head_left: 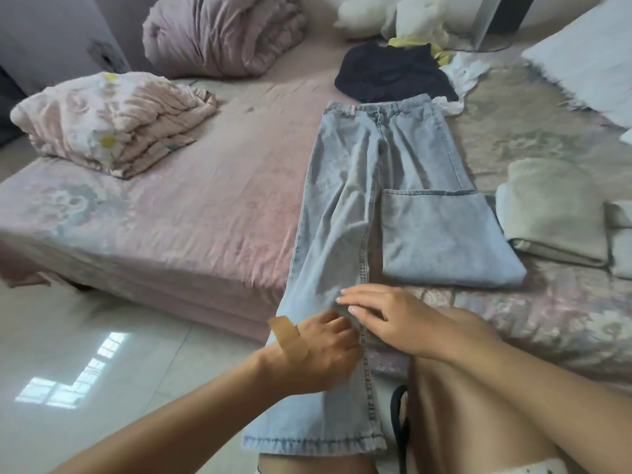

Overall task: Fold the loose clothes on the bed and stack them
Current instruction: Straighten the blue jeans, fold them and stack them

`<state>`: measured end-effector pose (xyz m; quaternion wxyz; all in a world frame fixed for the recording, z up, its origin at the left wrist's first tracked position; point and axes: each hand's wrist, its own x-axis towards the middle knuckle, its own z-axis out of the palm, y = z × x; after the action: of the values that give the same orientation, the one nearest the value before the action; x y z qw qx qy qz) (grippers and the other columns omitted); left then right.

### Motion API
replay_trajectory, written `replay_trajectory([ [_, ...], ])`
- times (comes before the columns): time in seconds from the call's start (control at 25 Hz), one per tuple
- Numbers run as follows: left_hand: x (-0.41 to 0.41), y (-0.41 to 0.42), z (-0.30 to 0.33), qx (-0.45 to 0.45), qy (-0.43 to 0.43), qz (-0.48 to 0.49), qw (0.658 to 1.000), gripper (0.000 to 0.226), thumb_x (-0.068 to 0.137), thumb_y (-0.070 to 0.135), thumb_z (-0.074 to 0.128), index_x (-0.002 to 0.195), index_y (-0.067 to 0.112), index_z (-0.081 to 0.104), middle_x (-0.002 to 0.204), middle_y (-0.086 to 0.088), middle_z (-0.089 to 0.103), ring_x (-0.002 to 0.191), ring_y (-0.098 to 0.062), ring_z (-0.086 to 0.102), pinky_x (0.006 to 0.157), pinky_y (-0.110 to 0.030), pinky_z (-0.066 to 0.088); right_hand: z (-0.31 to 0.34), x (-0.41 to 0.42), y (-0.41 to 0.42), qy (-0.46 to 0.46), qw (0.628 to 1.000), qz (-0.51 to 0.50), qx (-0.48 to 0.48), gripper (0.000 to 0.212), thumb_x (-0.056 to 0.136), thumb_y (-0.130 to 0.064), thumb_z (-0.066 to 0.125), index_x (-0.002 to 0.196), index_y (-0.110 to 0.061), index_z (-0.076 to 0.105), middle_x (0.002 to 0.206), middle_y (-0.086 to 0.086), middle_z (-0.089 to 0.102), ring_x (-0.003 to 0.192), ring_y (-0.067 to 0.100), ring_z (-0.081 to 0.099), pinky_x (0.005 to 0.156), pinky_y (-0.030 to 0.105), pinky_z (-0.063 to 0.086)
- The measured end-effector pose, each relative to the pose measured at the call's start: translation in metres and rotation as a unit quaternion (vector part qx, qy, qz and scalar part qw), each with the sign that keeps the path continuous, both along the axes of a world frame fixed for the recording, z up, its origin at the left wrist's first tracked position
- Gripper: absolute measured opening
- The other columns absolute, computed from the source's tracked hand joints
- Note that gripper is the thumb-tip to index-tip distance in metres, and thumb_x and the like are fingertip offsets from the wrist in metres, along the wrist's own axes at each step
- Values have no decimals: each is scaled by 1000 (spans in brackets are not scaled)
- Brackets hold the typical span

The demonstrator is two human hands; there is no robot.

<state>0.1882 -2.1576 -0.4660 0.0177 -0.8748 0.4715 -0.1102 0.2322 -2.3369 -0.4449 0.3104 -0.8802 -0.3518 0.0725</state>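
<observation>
Light blue jeans [379, 186] lie flat on the bed, waistband at the far end. Their right leg is folded back on itself; the left leg runs over the bed edge and hangs toward the floor. My left hand [321, 350], with a plaster on its back, grips the hanging leg near the bed edge. My right hand [386, 319] rests beside it on the same leg, fingers fairly straight. A dark garment [393, 73] lies loose beyond the waistband, with white and yellow clothes [458, 66] beside it. Folded beige clothes [554, 213] sit stacked at the right.
A folded pink floral quilt [109, 121] lies on the bed's left part and a rolled mauve duvet [222, 32] at the back. A white pillow [588, 59] sits at the far right. My bare knees are at the bed edge, above a glossy tiled floor [102, 354].
</observation>
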Motion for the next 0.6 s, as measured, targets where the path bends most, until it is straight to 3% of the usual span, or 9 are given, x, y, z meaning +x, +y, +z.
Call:
replay_trajectory([
  [0.08, -5, 4, -2, -35, -13, 11, 999, 18, 83, 16, 51, 91, 10, 65, 92, -9, 63, 89, -29, 57, 90, -39, 46, 7, -10, 13, -52, 998, 20, 0, 36, 94, -28, 48, 122, -11, 63, 125, 5, 61, 117, 7, 47, 103, 9, 27],
  [0.16, -23, 19, -11, -58, 0, 46, 997, 28, 86, 25, 55, 107, 8, 63, 114, -13, 61, 111, -31, 54, 104, -40, 38, 2, -32, 12, -108, 993, 49, 5, 47, 95, -38, 43, 130, -8, 54, 131, 7, 57, 123, 8, 41, 107, 11, 22],
  [0.24, -55, 39, -25, -29, 28, 101, 994, 51, 93, 40, 49, 132, 7, 52, 142, -16, 45, 134, -31, 39, 113, -42, 29, -20, -66, 3, -177, 979, 72, -64, 72, 95, -58, 32, 144, -5, 33, 145, 11, 40, 136, 14, 26, 113, 20, 13],
  [0.36, -99, 61, -41, -19, 71, 143, 987, 75, 94, 56, 40, 148, 4, 26, 155, -17, 19, 145, -29, 15, 114, -42, 22, -61, -103, -10, -222, 950, 105, -192, 101, 83, -77, 22, 148, -1, 12, 153, 20, 20, 142, 26, 15, 113, 38, 13],
  [0.48, -115, 67, -45, -48, 65, 142, 987, 74, 94, 54, 43, 146, 4, 29, 154, -17, 23, 144, -28, 19, 112, -41, 28, -81, -105, -11, -250, 937, 122, -212, 93, 79, -61, 37, 145, 2, 20, 151, 25, 22, 140, 34, 23, 109, 44, 22],
  [0.6, -118, 71, -47, -70, 5, 100, 992, 54, 93, 17, 50, 142, 2, 34, 148, -19, 36, 139, -30, 32, 107, -41, 39, -83, -108, -11, -326, 918, 102, -203, 58, 86, -25, 35, 135, 6, 36, 139, 29, 43, 131, 38, 40, 104, 45, 37],
])
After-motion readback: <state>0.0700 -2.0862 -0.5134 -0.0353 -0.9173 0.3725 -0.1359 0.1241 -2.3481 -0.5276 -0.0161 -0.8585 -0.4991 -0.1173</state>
